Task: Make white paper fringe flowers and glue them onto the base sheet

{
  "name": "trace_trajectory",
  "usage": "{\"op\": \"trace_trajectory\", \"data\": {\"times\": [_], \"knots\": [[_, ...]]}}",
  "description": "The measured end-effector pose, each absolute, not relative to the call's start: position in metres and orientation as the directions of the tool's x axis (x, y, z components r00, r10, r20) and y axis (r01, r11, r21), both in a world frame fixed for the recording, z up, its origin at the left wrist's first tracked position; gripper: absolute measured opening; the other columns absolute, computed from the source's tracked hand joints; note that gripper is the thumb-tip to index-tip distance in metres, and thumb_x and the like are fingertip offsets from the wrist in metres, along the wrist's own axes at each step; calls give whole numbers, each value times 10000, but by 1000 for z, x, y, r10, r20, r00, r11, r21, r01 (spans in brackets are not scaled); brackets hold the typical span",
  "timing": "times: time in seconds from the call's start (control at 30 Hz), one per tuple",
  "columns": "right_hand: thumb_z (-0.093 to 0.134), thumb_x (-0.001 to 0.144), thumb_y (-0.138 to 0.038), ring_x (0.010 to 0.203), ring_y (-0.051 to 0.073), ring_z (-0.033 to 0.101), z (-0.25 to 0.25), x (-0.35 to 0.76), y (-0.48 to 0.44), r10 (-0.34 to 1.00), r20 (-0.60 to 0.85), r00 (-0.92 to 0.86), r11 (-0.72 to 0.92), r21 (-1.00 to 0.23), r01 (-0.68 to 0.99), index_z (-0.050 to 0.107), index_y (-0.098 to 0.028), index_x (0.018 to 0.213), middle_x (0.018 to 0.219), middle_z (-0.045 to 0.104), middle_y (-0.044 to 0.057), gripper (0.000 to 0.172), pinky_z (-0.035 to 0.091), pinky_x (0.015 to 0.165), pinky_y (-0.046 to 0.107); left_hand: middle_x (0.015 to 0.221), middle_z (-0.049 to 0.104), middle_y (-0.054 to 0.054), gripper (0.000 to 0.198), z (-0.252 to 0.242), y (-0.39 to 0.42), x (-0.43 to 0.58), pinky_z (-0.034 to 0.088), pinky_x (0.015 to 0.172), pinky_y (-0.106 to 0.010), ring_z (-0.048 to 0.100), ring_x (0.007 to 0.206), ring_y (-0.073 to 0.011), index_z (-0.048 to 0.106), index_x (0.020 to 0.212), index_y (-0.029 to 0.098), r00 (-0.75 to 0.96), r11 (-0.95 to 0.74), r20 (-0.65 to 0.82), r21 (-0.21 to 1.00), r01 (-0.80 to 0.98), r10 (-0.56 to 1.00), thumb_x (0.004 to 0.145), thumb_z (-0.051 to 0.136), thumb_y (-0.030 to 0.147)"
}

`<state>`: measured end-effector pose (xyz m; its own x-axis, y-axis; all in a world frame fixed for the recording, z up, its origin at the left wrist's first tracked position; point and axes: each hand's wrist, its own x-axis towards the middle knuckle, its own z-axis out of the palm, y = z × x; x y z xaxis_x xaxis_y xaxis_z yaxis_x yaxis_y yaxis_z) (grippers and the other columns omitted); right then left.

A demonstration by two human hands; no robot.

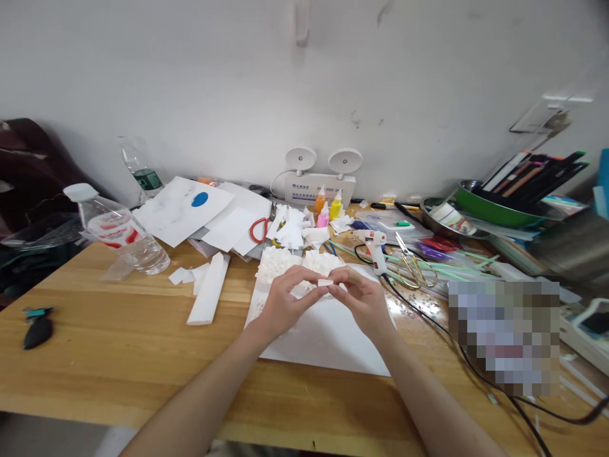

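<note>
Between the fingertips of my left hand (295, 291) and my right hand (360, 295) is a small white strip (325, 282), perhaps paper. Both hands pinch it, one at each end, above a white sheet (328, 346) lying on the table. Just behind my fingers, partly covered by them, white crumpled-looking clusters (278, 263) rest on the sheet's far part. A white folded paper piece (209, 289) lies to the left of my left hand, with small white scraps (183, 275) beside it. A white glue gun (375, 251) stands beyond my right hand.
Gold-handled scissors (413, 263) lie at right, near a black cable (423, 311). Red-handled pliers (261, 230) and small paint bottles (322, 216) are at the back. A water bottle (121, 235) stands at left. A green bowl (499, 206) holds pens at far right.
</note>
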<state>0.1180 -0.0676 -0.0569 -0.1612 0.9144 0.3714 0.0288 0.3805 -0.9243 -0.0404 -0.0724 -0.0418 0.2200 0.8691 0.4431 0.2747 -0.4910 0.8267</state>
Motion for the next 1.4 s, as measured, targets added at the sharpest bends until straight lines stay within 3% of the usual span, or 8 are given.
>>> {"op": "trace_trajectory", "data": {"times": [0.2,0.37,0.57,0.8,1.0,1.13,1.27,1.4], "knots": [[542,754,-343,704,176,561,-60,134,-57,943,316,108,308,-948,81,631,-189,775,731,618,37,179,429,687,327,756,601,-37,148,-45,-71,-40,440,718,-275,554,744,-145,595,761,161,157,-369,344,912,178,926,738,582,307],[527,726,-377,613,175,519,-77,166,-32,851,320,416,144,-905,401,615,-149,716,632,581,34,245,405,624,315,734,583,-26,154,-49,-70,-41,433,697,-261,533,721,-129,583,754,159,175,-315,294,943,104,940,746,568,312],[527,698,-426,882,283,496,-92,188,1,836,379,398,-178,-499,848,591,-101,951,934,593,160,417,343,763,394,740,588,-30,165,-49,-70,-42,443,681,-261,531,715,-128,584,759,158,181,-328,315,943,50,932,746,567,321],[514,727,-335,920,323,482,-92,182,16,856,360,371,-177,-471,864,599,-99,844,902,604,194,276,307,772,446,738,597,-40,121,-41,-71,-47,445,703,-289,542,724,-142,591,755,168,158,-515,495,845,143,855,754,567,287],[447,775,-426,713,209,527,-72,185,0,834,416,362,-18,-636,771,557,-123,965,832,617,112,374,379,617,310,741,597,-44,86,-41,-71,-49,442,715,-295,541,736,-146,593,775,172,125,-548,534,825,138,836,750,577,252],[657,606,-415,513,127,431,-60,177,-21,898,163,408,95,-979,182,580,-144,726,596,530,6,306,311,467,253,752,581,-31,109,-44,-69,-47,442,692,-274,534,719,-130,595,783,174,57,-446,445,895,21,894,745,581,275],[667,628,-297,470,92,374,-56,166,-41,971,126,204,167,-965,-202,572,-170,711,604,485,-9,179,247,433,243,692,579,-4,155,-46,-66,-47,431,616,-248,531,655,-115,610,772,179,-15,-279,280,953,-119,960,704,619,318],[621,680,-293,529,125,444,-55,159,-55,979,205,0,200,-957,-208,595,-190,702,655,529,17,109,332,485,274,640,575,8,208,-47,-63,-48,420,633,-255,528,643,-110,618,794,177,-36,-138,133,946,-292,990,667,652,339]]}}
